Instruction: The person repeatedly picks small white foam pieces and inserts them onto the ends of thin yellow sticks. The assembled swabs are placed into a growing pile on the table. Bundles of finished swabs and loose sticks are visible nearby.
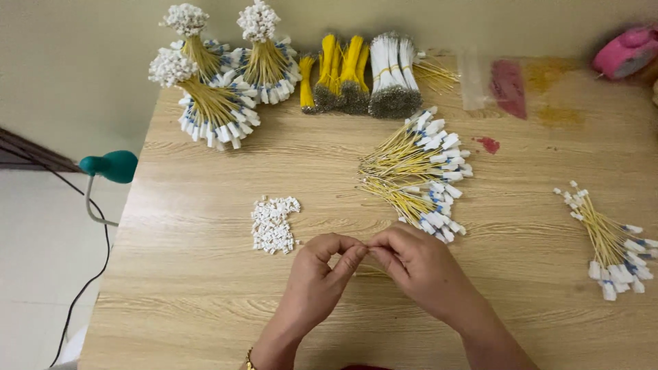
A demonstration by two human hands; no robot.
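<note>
Low in the middle of the frame, the two hands meet over the desk point(205, 301). Between the fingertips is one thin yellow wire point(369, 274), and part of it shows just under the hands. It is too small to tell if a white cap is on its end yet.

The left hand point(321, 274) has its finger and thumb pinched tight on something tiny. The right hand point(418, 264) is pinched too, holding the wire near its tip. Both hands are nearly shut, with the other fingers curled in.

It looks like the step where a small white piece goes onto a wire end. This calls for a steady pinch and a straight push, as the parts are tiny.

Just left of the hands lies a small pile of white caps point(273, 225). Just above the right hand is a loose heap of yellow wires point(415, 175) with white ends. At the right edge of the frame lies a smaller bunch of wires point(610, 240).

Along the top, by the wall, stand tied bundles with white tops point(212, 75), then yellow bundles point(339, 72) and a white bundle point(394, 75). A pink thing point(627, 49) sits in the upper right corner. A green lamp point(110, 166) pokes out at the left of the desk.
</note>
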